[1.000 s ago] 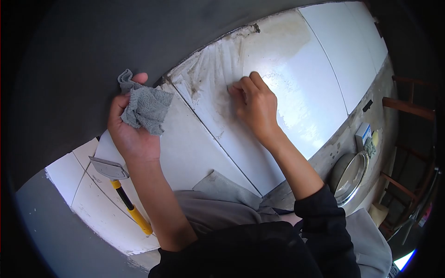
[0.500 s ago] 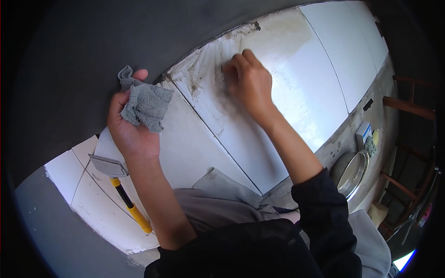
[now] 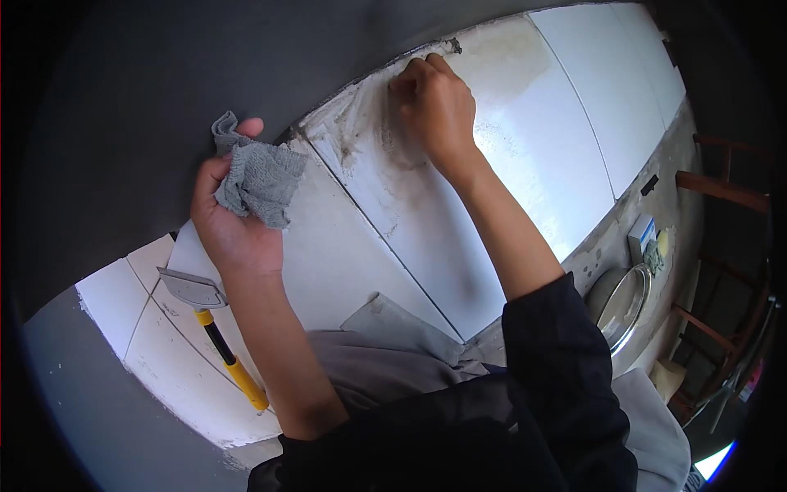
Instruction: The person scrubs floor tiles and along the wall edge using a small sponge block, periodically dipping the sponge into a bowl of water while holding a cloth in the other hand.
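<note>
My left hand (image 3: 238,221) is wrapped round a crumpled grey cloth (image 3: 264,182), near the edge where the dark wall meets the tiles. My right hand (image 3: 438,107) is closed, its fingertips on or just above a smeared white tile (image 3: 361,156) near the wall; whatever it pinches is too small or hidden to name. Grey-brown smears and wet marks cover the tile around the fingers. A scraper (image 3: 193,289) with a yellow and black handle lies left of my left forearm.
A metal basin (image 3: 620,307) stands at the right, with a small blue and white box (image 3: 642,238) behind it. Another grey cloth (image 3: 402,326) lies by my knees. Brown wooden bars (image 3: 721,189) are at the far right.
My right hand has moved up across the tile toward the wall, still closed. My left hand has barely shifted and keeps the grey cloth.
</note>
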`<control>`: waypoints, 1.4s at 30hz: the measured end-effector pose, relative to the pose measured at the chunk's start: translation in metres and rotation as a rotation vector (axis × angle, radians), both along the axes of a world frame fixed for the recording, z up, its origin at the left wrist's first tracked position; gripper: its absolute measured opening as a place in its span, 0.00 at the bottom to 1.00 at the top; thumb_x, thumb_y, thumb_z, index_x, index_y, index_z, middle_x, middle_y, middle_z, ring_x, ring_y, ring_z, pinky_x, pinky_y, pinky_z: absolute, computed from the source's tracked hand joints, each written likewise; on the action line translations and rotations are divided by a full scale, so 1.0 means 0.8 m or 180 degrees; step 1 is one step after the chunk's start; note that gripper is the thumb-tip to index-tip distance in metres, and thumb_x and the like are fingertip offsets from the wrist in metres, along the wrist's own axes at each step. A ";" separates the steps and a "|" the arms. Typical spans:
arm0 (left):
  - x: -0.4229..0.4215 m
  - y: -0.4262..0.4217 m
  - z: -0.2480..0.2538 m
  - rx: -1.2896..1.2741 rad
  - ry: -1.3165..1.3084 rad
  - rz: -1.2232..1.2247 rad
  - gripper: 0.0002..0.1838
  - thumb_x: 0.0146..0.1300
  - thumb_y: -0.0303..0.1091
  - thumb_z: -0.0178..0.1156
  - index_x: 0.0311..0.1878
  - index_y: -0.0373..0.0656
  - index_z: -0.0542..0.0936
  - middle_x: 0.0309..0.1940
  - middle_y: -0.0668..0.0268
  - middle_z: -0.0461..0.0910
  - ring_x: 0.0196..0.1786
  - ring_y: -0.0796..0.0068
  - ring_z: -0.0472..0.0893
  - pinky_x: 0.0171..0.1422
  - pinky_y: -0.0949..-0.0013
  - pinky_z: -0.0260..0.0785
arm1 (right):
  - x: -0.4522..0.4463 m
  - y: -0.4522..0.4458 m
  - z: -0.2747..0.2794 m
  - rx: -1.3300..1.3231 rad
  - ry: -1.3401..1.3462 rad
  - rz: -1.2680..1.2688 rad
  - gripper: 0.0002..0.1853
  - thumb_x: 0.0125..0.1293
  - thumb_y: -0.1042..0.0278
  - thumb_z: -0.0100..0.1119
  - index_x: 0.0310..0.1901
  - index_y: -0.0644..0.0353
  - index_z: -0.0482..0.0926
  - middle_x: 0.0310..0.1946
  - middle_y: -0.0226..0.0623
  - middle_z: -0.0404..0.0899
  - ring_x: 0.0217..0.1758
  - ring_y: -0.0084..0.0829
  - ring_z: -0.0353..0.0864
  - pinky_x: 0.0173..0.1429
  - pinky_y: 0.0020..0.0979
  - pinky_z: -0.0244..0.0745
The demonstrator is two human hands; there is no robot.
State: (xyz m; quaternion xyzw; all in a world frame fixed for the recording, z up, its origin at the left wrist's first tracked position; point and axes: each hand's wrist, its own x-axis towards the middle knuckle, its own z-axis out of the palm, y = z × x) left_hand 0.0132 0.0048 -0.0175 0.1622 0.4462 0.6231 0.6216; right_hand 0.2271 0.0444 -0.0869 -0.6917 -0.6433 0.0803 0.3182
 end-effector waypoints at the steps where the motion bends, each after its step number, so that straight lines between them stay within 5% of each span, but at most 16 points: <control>1: -0.001 0.000 -0.001 0.0013 -0.0035 -0.0009 0.17 0.65 0.34 0.47 0.51 0.36 0.79 0.46 0.58 0.83 0.43 0.75 0.83 0.51 0.70 0.77 | 0.000 0.009 0.000 0.0026 -0.0010 -0.0109 0.01 0.55 0.75 0.64 0.29 0.58 0.82 0.31 0.36 0.77 0.31 0.42 0.81 0.35 0.38 0.76; 8: 0.003 0.003 -0.001 -0.0058 -0.0029 0.0048 0.18 0.65 0.34 0.47 0.51 0.36 0.79 0.47 0.58 0.83 0.43 0.76 0.83 0.51 0.70 0.77 | -0.001 -0.077 0.012 -0.0522 0.0183 0.0206 0.03 0.53 0.78 0.65 0.28 0.57 0.82 0.29 0.36 0.76 0.31 0.39 0.81 0.35 0.37 0.76; 12: -0.002 -0.001 0.000 -0.0016 -0.0049 -0.0032 0.18 0.65 0.34 0.47 0.51 0.36 0.79 0.47 0.58 0.83 0.43 0.75 0.83 0.51 0.70 0.77 | 0.004 0.006 0.001 0.0035 -0.0115 -0.0119 0.02 0.56 0.75 0.62 0.28 0.59 0.82 0.29 0.38 0.77 0.31 0.44 0.81 0.37 0.39 0.76; 18: 0.001 0.001 0.001 -0.0124 0.0052 0.0056 0.18 0.66 0.35 0.47 0.54 0.40 0.79 0.46 0.63 0.84 0.42 0.76 0.83 0.52 0.65 0.77 | -0.002 -0.075 0.013 -0.0481 0.0105 0.0218 0.01 0.55 0.76 0.64 0.28 0.59 0.82 0.29 0.38 0.76 0.30 0.43 0.80 0.35 0.39 0.76; 26: -0.003 -0.002 0.001 0.0030 -0.0077 -0.0007 0.17 0.65 0.33 0.47 0.51 0.36 0.79 0.47 0.58 0.83 0.42 0.75 0.83 0.51 0.70 0.77 | 0.011 0.013 -0.003 0.0103 -0.0047 -0.0175 0.01 0.55 0.75 0.64 0.29 0.60 0.80 0.30 0.38 0.76 0.31 0.44 0.80 0.36 0.39 0.76; 33: 0.000 0.000 -0.001 -0.0011 0.0020 0.0038 0.17 0.65 0.33 0.47 0.51 0.36 0.79 0.47 0.58 0.83 0.43 0.74 0.83 0.52 0.69 0.77 | -0.001 -0.078 0.013 -0.0540 0.0358 0.0324 0.03 0.51 0.77 0.63 0.29 0.60 0.79 0.32 0.41 0.76 0.36 0.48 0.80 0.38 0.44 0.77; 39: -0.001 -0.001 0.003 0.0007 0.0011 0.0030 0.17 0.66 0.34 0.47 0.51 0.39 0.80 0.46 0.61 0.84 0.42 0.76 0.83 0.52 0.68 0.77 | 0.011 0.020 -0.003 0.0090 0.0093 -0.0314 0.01 0.57 0.75 0.63 0.30 0.58 0.82 0.31 0.39 0.77 0.31 0.44 0.81 0.37 0.40 0.76; 42: 0.003 0.000 0.004 -0.0067 0.0105 0.0085 0.17 0.67 0.35 0.46 0.52 0.39 0.80 0.46 0.63 0.84 0.42 0.77 0.82 0.51 0.68 0.77 | -0.007 -0.020 -0.002 -0.0160 0.0048 -0.0192 0.01 0.57 0.75 0.63 0.31 0.58 0.82 0.31 0.39 0.77 0.32 0.44 0.81 0.38 0.40 0.76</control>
